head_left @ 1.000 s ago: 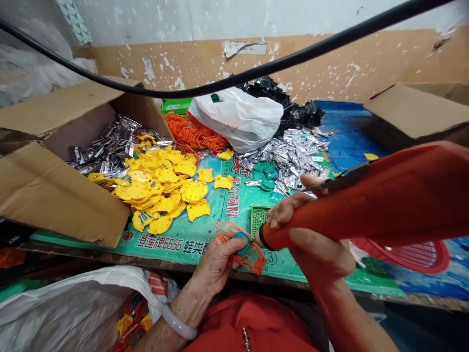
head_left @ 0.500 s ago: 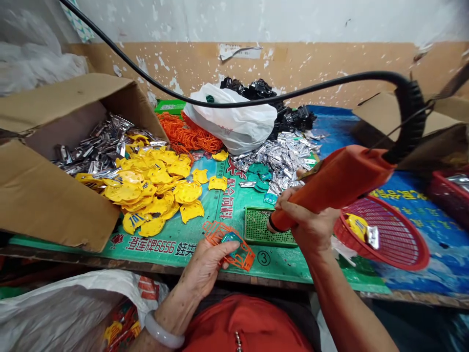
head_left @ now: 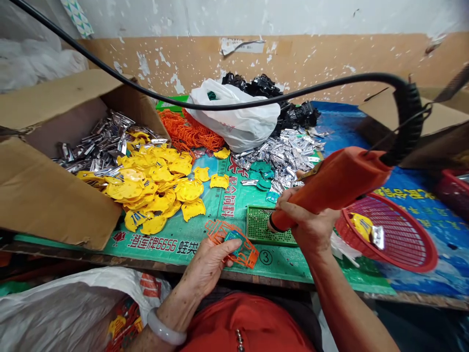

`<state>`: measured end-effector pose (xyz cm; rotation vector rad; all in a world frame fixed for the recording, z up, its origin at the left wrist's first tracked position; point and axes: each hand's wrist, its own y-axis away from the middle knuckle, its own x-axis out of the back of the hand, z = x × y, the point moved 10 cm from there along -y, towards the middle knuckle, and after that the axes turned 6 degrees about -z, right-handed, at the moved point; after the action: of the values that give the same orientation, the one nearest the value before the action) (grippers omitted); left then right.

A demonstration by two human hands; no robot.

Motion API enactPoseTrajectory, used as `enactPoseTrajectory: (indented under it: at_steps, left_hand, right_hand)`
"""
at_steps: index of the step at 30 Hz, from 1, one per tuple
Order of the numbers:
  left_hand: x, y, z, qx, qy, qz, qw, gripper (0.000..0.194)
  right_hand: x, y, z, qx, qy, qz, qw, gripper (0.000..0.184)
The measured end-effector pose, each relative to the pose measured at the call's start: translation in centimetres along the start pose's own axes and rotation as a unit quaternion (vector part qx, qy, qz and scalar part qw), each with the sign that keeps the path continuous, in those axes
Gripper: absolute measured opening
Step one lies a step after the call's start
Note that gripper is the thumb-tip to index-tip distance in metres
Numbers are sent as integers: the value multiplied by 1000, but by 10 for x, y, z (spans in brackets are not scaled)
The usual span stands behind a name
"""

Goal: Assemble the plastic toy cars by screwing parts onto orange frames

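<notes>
Orange plastic lattice frame point(head_left: 217, 231) is held at six o'clock above the green-matted counter point(head_left: 161, 244), pinched by the left hand point(head_left: 208, 267), fingers point(head_left: 230, 248) closed around it and a teal piece point(head_left: 232, 243). Right hand point(head_left: 308, 222) fingers point(head_left: 289, 208) wrap an orange corded tool point(head_left: 330, 186) at four o'clock, its tip just over a green perforated tray point(head_left: 258, 226).

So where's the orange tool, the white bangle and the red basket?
Orange corded tool point(head_left: 337, 183), head view, on its body.
White bangle point(head_left: 165, 326), head view, on its top curve.
Red basket point(head_left: 410, 268), head view, on its rim.
</notes>
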<state>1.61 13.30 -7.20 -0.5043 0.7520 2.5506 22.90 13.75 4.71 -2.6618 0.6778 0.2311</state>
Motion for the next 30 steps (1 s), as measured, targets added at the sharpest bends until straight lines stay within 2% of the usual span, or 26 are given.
enactPoseTrajectory:
  at_steps: [5,11,16,19,21,25,27,30]
  left_hand:
    - [-4,-1,1,3,81,-5,997,26]
    - [-6,0,1,3,72,-30,997,26]
    - [-7,1,1,-2,69,-34,997,28]
    - [-10,1,2,-6,73,-31,997,30]
    - [-12,0,3,-7,77,-34,996,29]
    - [-15,-2,2,-5,87,-41,995,29]
    - [-14,-2,0,-2,90,-41,995,29]
    - [-14,-1,-1,0,96,-39,995,29]
  right_hand:
    - [1,3,-7,22,23,23,999,16]
    - [-3,6,-11,27,55,27,998,16]
    - [1,1,-13,25,18,41,999,16]
    - [1,0,-30,27,-18,47,998,17]
    - [-6,2,-47,29,-63,22,997,22]
    - [-32,14,-69,8,-155,-81,985,33]
    - [-42,21,-70,-11,-173,-112,978,41]
    - [-49,27,-66,-26,-179,-125,975,48]
